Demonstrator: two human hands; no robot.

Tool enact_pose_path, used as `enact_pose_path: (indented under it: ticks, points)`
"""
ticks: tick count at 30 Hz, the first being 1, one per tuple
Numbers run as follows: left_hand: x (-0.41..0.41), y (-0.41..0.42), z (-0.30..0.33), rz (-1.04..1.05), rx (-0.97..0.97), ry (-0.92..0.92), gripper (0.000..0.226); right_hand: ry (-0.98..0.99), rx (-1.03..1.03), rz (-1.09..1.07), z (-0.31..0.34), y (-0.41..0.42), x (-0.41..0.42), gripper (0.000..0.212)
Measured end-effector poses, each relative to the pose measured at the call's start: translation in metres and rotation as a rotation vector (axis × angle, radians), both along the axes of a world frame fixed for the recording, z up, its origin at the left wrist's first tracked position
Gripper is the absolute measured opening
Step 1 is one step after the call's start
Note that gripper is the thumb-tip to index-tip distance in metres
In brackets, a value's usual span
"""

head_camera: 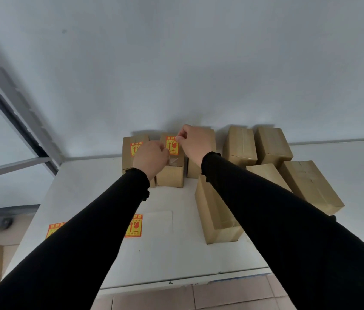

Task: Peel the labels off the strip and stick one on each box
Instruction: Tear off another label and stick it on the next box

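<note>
Several brown cardboard boxes stand on a white table [176,260]. The far-left box [129,153] carries an orange label [135,148]. On the box beside it [170,175] lies a second orange label [172,144]. My right hand [195,143] pinches that label's upper right corner. My left hand [151,156] holds its lower left edge, fingers curled. The label strip [156,222] lies on the table near me, with an orange label [134,227] on it and another [52,229] half hidden by my left sleeve.
Unlabelled boxes stand at the back right [240,143], [272,145], with a long one [310,186] at the right and one [214,215] under my right arm. A wall rises behind the table. A window frame [20,121] is at the left.
</note>
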State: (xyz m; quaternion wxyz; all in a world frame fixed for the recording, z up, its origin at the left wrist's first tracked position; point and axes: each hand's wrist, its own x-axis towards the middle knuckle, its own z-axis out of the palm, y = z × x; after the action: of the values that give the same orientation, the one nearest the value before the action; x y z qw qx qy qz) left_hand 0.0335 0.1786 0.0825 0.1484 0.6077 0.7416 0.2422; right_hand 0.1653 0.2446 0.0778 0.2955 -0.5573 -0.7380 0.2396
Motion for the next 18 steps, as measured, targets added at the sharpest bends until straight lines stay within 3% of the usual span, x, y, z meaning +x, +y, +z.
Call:
enact_pose_path:
  ticks: [12, 18]
  points:
    - [0.002, 0.013, 0.005, -0.016, -0.064, 0.041, 0.022, -0.031, 0.029, -0.032, -0.016, 0.012, -0.010, 0.012]
    - [0.000, 0.023, 0.002, 0.017, -0.095, 0.097, 0.034, -0.064, 0.065, -0.034, -0.015, 0.012, -0.012, 0.017]
